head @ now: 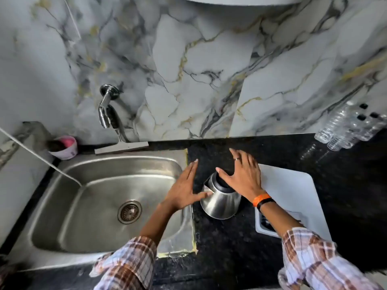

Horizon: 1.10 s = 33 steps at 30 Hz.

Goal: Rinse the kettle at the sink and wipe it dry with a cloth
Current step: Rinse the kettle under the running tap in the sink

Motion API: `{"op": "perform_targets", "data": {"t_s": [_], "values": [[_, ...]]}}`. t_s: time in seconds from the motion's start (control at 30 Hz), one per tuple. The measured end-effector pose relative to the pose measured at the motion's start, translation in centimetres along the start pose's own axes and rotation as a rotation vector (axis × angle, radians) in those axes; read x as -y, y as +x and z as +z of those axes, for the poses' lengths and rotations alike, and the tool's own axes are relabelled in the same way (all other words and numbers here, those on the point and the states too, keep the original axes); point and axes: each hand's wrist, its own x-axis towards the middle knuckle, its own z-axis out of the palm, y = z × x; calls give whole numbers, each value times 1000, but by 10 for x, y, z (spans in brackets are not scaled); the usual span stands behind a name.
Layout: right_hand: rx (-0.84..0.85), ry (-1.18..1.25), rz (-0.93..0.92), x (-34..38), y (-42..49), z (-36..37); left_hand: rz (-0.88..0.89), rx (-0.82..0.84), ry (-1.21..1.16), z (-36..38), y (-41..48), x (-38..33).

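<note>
A steel kettle [219,200] with a black lid stands on the black counter just right of the sink [100,197]. My left hand [185,188] hovers flat and spread at the kettle's left side, over the sink's right rim, its thumb near the spout. My right hand [243,174] is spread over the kettle's lid and handle side, fingers apart, gripping nothing. A chrome tap [105,107] juts from the marble wall above the sink's back edge. No cloth is visible.
A white board-like appliance [293,195] lies on the counter right of the kettle. Several clear plastic bottles [345,128] lie at the back right. A pink-and-white cup [63,147] sits at the sink's back left corner. A thin white hose [41,160] runs into the basin.
</note>
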Motion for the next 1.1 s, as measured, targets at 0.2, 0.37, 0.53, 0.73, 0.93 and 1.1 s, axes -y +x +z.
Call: {"op": "perform_targets", "data": {"t_s": [0.2, 0.37, 0.53, 0.73, 0.93, 1.1], "values": [[185, 21, 104, -18, -23, 9, -147, 179, -200, 42, 0, -16], [300, 34, 30, -23, -11, 4, -195, 116, -289, 54, 5, -16], [259, 45, -44, -23, -3, 6, -201, 101, -326, 54, 10, -13], [266, 80, -91, -24, 3, 5, -180, 88, -328, 50, 9, -15], [278, 286, -76, -13, 3, 9, -189, 55, -357, 37, -10, 4], [218, 592, -31, 31, 9, 8, -232, -15, -377, 1, -35, 37]]}}
